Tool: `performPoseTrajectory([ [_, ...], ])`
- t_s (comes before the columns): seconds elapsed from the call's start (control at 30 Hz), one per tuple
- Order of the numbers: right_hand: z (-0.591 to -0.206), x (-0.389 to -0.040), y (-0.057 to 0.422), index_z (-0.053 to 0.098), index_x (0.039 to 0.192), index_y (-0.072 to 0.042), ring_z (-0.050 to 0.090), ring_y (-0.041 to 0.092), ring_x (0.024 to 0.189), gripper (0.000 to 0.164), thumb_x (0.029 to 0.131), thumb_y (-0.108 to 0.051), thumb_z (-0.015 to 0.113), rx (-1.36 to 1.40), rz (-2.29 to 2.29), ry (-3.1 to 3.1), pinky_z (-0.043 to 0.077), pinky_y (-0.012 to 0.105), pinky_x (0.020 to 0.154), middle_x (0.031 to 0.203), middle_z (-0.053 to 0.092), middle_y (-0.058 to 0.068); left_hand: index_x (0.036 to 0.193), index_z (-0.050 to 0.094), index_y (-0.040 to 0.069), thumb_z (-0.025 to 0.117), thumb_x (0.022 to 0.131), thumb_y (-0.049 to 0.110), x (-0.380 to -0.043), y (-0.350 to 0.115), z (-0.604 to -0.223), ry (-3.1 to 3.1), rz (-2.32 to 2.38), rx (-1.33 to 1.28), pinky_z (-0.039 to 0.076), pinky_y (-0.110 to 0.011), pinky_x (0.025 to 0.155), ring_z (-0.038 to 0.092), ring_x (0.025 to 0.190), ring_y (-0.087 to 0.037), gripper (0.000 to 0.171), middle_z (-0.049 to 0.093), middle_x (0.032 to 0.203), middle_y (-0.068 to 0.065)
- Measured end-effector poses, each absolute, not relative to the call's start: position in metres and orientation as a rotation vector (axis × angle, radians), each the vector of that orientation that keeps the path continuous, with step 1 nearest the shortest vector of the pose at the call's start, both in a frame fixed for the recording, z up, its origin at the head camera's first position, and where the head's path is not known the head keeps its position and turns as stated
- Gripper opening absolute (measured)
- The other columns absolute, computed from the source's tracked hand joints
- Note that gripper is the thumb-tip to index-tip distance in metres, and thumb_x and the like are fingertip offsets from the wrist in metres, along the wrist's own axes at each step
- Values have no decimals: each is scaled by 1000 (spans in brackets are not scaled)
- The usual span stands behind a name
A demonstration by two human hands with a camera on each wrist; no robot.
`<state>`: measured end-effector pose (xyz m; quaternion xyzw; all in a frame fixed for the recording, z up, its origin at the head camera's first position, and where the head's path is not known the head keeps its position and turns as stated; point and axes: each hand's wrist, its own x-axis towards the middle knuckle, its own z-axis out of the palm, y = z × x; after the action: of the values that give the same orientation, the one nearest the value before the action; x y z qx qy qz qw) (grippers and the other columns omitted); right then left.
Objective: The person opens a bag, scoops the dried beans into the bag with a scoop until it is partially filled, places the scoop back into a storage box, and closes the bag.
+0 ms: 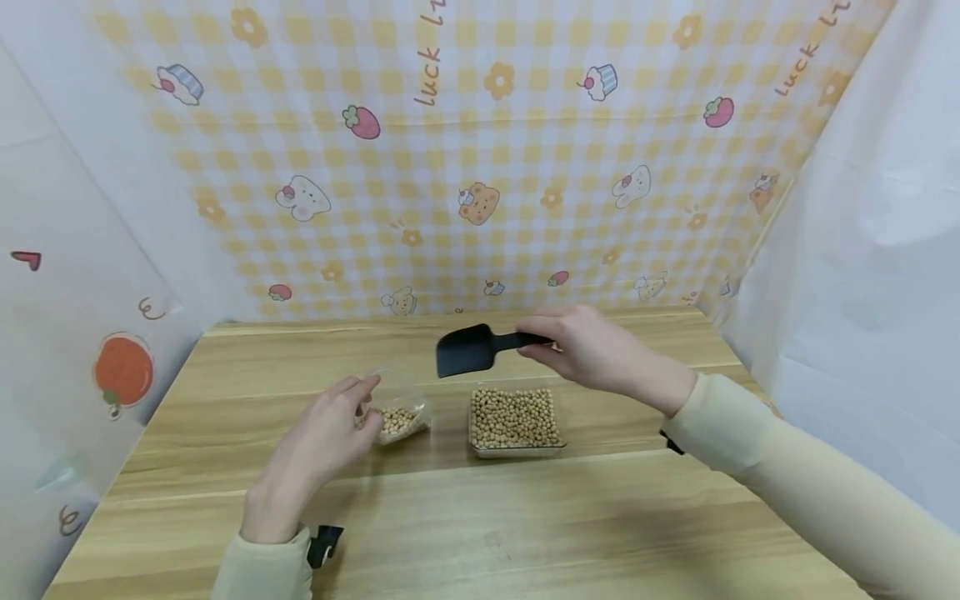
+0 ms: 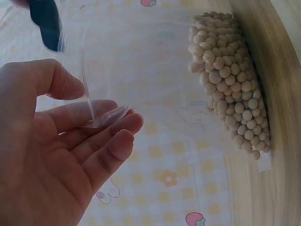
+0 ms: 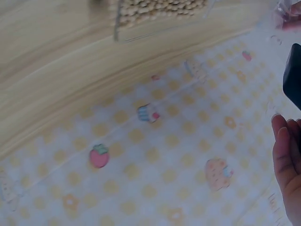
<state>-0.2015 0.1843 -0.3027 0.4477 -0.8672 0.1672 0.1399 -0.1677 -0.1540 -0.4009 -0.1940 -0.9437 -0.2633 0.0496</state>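
In the head view my right hand (image 1: 573, 343) pinches the handle of a black scoop (image 1: 467, 350), held in the air above the back of the table. No beans show in its dark bowl. Beneath it stands a clear rectangular box (image 1: 517, 452) full of pale round beans (image 1: 516, 418). My left hand (image 1: 326, 433) holds the rim of a clear plastic bag (image 2: 141, 61), thumb and fingers around the film. More beans (image 2: 230, 84) lie in the bottom of this bag, which rests on the wood. In the right wrist view the scoop (image 3: 293, 77) and right fingertips (image 3: 282, 136) are partly cut off.
Both containers stand on a light wooden table (image 1: 495, 533), the bag to the left of the box. A yellow-checked cloth (image 1: 450, 167) with cartoon prints hangs behind the table. White sheets (image 1: 862, 275) enclose the left and right sides.
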Motion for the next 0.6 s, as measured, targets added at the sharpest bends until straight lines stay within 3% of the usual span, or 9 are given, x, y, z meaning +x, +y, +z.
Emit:
performPoseTrajectory([
  [0.23, -311, -196, 230, 65, 89, -12, 43, 3, 57, 8, 88, -9, 72, 1244, 375, -2683, 40, 24, 51, 73, 53, -8, 138, 50, -7, 54, 88, 12, -165, -153, -402, -2894, -825, -580, 43, -25, 54, 46, 67, -11, 53, 61, 103, -8],
  [0.33, -316, -194, 244, 61, 82, -14, 40, 3, 57, 15, 86, -7, 73, 1267, 264, -2752, 38, 23, 52, 70, 48, -9, 138, 49, -7, 54, 88, 12, -164, -153, -402, -2891, -833, -578, 42, -25, 53, 46, 66, -11, 53, 61, 103, -9],
  [0.6, -320, -191, 253, 56, 73, -16, 39, 5, 56, 24, 83, -7, 76, 1233, 49, -2899, 37, 24, 52, 67, 43, -10, 138, 49, -6, 54, 89, 12, -165, -152, -402, -2889, -834, -575, 41, -26, 51, 44, 61, -10, 53, 60, 101, -6],
])
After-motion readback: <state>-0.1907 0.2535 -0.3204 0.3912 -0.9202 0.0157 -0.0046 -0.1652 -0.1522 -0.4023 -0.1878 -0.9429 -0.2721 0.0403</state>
